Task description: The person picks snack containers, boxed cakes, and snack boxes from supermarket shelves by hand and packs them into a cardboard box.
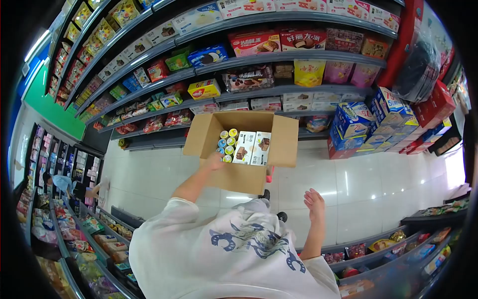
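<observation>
I can't tell if my left hand (214, 162) grips; bumping could tip cups (229, 141) near the box (236, 179) left edge. Right hand (313, 203): fingers apart.

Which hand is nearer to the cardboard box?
Left. The left hand is at the near-left part of the cardboard box, by the round lids; the right hand is off to the right, apart from it.

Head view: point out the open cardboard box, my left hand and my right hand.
Cardboard box (241, 179): head view, on its near flap.
Left hand (214, 161): head view, back of the hand.
Right hand (314, 202): head view, middle of the hand.
</observation>
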Demonstrator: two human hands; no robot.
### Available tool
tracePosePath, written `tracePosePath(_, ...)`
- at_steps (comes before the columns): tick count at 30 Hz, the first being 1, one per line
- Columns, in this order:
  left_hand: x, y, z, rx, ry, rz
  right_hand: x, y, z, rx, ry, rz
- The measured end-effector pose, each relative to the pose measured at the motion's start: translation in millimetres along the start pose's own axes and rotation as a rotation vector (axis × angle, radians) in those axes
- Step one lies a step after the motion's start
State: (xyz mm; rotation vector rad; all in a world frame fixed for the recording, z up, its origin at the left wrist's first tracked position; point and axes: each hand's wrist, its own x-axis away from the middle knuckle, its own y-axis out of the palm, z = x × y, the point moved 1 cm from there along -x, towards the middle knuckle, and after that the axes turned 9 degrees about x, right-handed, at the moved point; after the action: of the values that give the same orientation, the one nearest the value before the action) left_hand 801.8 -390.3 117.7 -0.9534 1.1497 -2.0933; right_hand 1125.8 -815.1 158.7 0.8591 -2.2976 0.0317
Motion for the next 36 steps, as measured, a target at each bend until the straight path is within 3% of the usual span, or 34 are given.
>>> tracePosePath(2,-9,-71,29,0.241,-0.06,0.019,-6,14,-6,0.02,0.009,-0.041)
tracePosePath(3,-92,-40,-104,-0.072,0.205,0.307,-9,22,-9,0.035,0.012,-0.068)
tracePosePath(4,-71,-116,-24,-0.179,0.113,0.297,-13,30,-15,0.052,0.011,-0.097)
tracePosePath(5,-69,-181,11,-0.133,0.108,0.312,-16,36,-20,0.067,0.019,-0.112)
tracePosePath(8,-133,-297,27,-0.175,0.248,0.761,-26,48,-34,0.145,0.042,-0.11)
tracePosePath(12,-193,-446,92,-0.2,0.533,1.108,-38,67,-84,0.287,-0.037,-0.017)
tracePosePath(15,-226,-514,140,-0.186,0.586,1.328,-55,86,-133,0.387,-0.13,0.02)
tracePosePath(18,-252,-544,177,-0.179,0.772,1.43,-93,99,-194,0.556,-0.254,-0.017)
tracePosePath(21,-258,-555,193,-0.31,0.549,1.339,-114,131,-283,0.889,-0.63,0.033)
tracePosePath(22,-276,-557,181,-0.408,0.568,1.415,-120,146,-307,0.913,-0.753,0.037)
tracePosePath(25,-276,-566,176,-0.338,0.306,1.05,-105,213,-376,0.967,-0.9,-0.063)
tracePosePath(29,-262,-560,173,-0.354,0.479,1.153,-116,282,-432,1.084,-1.035,-0.259)
tracePosePath(31,-245,-556,179,-0.324,0.548,1.208,-126,324,-468,1.219,-1.19,-0.207)
tracePosePath(32,-239,-556,176,-0.381,0.681,1.296,-136,345,-488,1.177,-1.303,-0.235)
tracePosePath(35,-224,-556,180,-0.45,0.705,1.303,-159,407,-541,0.998,-1.513,-0.276)
tracePosePath(36,-217,-555,184,-0.437,0.705,1.308,-158,426,-558,1.087,-1.609,-0.232)
